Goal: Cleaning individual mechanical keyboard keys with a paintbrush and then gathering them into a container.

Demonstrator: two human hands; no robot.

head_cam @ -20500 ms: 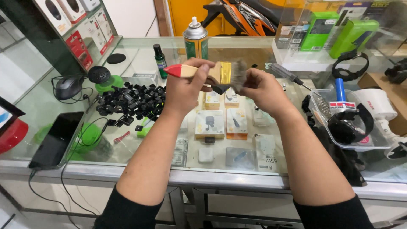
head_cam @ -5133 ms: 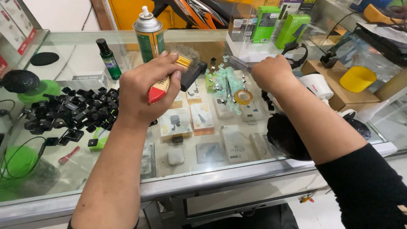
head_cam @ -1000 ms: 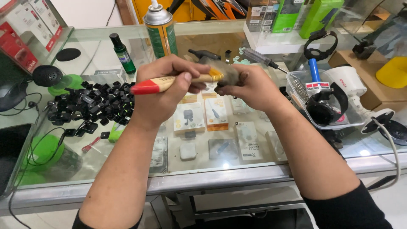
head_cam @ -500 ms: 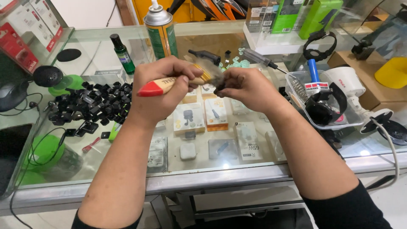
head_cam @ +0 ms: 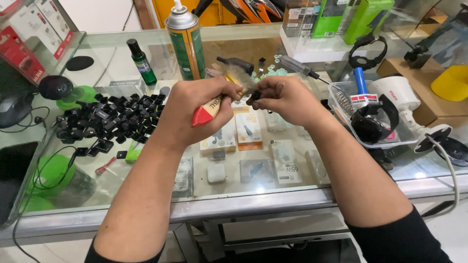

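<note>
Head view: left hand stays clenched on the paintbrush, wooden handle, glossy red tip now tilted lower than half a second ago. Right hand pinches a small black part at the bristles, above the glass tabletop. Matte black keycaps heaped left.

Above the glass desk, the left hand closes its grip on a paintbrush — red handle tip toward 7 o'clock, bristles toward 1 o'clock. The right hand pinches a small black part just beside the bristles. A pile of black keycaps lies at 9 o'clock, a green spray can at 12.
</note>
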